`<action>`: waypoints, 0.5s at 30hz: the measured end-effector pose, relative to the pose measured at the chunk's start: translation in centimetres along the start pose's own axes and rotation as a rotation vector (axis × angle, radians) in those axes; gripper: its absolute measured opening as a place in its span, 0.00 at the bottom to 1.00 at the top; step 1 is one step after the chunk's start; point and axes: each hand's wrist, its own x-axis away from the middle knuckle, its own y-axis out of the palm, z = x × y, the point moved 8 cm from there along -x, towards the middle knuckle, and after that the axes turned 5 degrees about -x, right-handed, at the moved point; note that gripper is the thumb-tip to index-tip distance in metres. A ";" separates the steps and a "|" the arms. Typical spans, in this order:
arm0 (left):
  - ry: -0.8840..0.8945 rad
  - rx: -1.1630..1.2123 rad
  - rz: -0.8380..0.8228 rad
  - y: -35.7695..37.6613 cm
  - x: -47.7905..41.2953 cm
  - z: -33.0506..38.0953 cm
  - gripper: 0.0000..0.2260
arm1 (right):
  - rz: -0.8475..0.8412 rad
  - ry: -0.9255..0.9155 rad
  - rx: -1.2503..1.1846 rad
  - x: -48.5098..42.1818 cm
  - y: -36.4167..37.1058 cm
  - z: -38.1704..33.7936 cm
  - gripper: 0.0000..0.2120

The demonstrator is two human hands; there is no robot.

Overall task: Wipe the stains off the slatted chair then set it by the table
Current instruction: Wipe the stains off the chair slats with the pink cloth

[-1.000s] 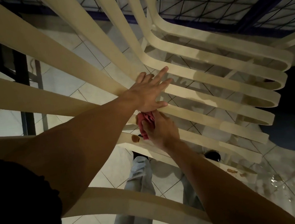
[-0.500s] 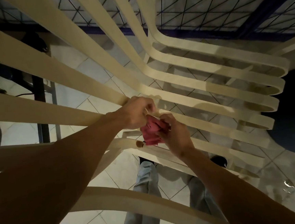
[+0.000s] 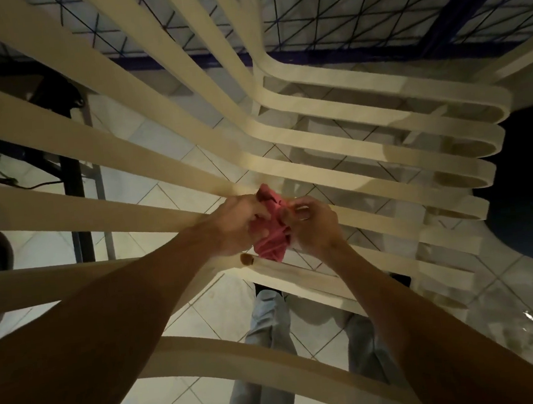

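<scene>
Both hands are at work on the pink cloth [image 3: 269,235]; the left hand [image 3: 235,225] has its fingers curled into one side of the bundle and the right hand [image 3: 314,226] pinches the other, so neither is free; the step looks like regathering the cloth before the next wipe. To do it well, I would fold it into a firm pad with an unused face outward, tuck in any loose corners so they cannot snag in the gaps, and pass the pad to one hand; the other hand can then brace a slat so the light frame does not shift under pressure; strokes should run along a slat rather than across it, since crossing would drop the cloth into the openings.

The slatted chair [image 3: 351,151] lies directly under and beyond the hands, its cream slats fanning out to left and right over the tiled floor [image 3: 163,136]; the cloth hangs just above the slats; whether it touches them cannot be told. A brown stain [image 3: 247,259] sits on the slat just below the left hand, beside the cloth's lower edge, and seems the nearest target; duller brownish marks show at the rounded slat ends well off to the right.
</scene>
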 end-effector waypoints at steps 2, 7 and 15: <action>-0.034 -0.047 -0.031 0.7 -0.7 -0.6 0.05 | -0.026 -0.067 0.049 -0.6 -0.2 -0.5 0.04; -0.018 -0.117 0.014 2.0 -1.4 -1.1 0.18 | -0.062 -0.365 0.347 -0.5 -0.7 -2.6 0.12; 0.096 -0.289 -0.050 3.1 -1.7 -0.6 0.20 | 0.067 -0.304 0.726 1.1 -5.6 -0.1 0.13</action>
